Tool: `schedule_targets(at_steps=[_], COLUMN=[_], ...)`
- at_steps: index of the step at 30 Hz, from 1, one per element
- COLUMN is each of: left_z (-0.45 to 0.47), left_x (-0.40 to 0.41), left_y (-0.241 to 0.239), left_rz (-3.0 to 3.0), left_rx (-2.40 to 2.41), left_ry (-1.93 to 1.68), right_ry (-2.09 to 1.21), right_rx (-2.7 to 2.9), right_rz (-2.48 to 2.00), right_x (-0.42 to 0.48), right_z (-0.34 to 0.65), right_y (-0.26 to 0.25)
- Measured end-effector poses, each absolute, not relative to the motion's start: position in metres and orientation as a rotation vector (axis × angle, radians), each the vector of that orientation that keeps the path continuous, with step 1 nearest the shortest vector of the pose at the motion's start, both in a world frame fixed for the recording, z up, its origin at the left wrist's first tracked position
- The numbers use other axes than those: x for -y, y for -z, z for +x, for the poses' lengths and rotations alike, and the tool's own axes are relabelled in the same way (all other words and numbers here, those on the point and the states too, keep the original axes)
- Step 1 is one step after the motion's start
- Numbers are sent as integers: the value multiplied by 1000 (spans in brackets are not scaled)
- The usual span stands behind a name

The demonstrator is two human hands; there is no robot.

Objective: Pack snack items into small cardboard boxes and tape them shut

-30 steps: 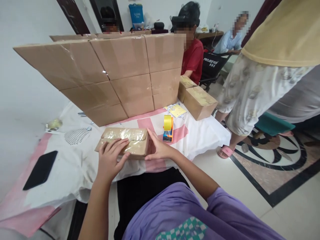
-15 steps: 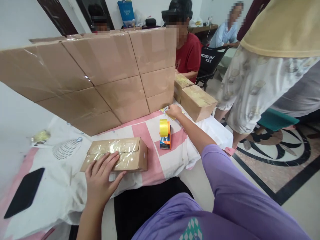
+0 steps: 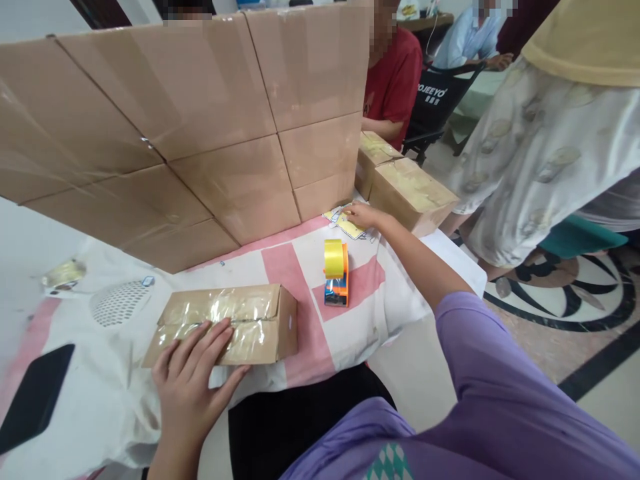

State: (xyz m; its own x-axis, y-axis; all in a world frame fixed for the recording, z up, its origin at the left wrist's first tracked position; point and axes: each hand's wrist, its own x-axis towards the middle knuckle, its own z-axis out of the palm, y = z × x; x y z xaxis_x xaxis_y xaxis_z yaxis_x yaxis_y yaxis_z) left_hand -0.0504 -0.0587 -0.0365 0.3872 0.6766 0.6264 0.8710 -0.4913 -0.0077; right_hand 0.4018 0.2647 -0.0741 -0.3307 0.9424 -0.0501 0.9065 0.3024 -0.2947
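My left hand [image 3: 193,377] lies on top of a taped cardboard box [image 3: 287,323], fingers stretched across the lid and thumb along its near edge. At the foot of the stacked boxes, my right hand [image 3: 367,217] reaches down with fingers bent together over yellow printed paper pieces [image 3: 351,229]. What its fingertips pinch, if anything, is hidden. Nearer to me, between the two hands, stands a tape dispenser [image 3: 341,283] in orange and blue with a yellow roll of tape [image 3: 334,259].
A tall wall of cardboard boxes [image 3: 210,100] lines the table's far side. More taped boxes [image 3: 415,190] stand at the right. A black tablet-like slab [image 3: 37,393] lies left on the cloth [image 3: 120,373]. A person in red [image 3: 397,73] sits behind; another stands at right.
My right hand has shifted slightly right over the yellow paper pieces, so more of them shows. My left hand stays on the box. The view has tipped downward and closer.
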Motion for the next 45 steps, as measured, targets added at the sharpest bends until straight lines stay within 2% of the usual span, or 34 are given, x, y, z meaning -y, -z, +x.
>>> schedule_targets(at_steps=[6, 18, 21, 25, 29, 34, 45], left_z=[-49, -45, -46, -48, -47, -42, -37], left_x=[50, 54, 53, 53, 55, 59, 70], left_y=[34, 36, 36, 36, 33, 28, 28], left_rz=[-2300, -2303, -2300, -2311, -2326, -2334, -2310], left_rx=[1325, 1413, 1418, 1439, 1527, 1581, 1646], left_ry=[822, 829, 847, 835, 791, 837, 846], right_ry=[-490, -530, -564, -655, -1047, -1479, -1597], right_rx=[2396, 1874, 1708, 1295, 1017, 908, 834], right_rz=[-1584, -1590, -1502, -1196, -1121, -963, -901], right_x=[-266, -241, -206, -103, -5, 25, 17], right_z=[402, 389, 376, 331, 266, 217, 206], right_y=[89, 70, 54, 40, 60, 93, 93])
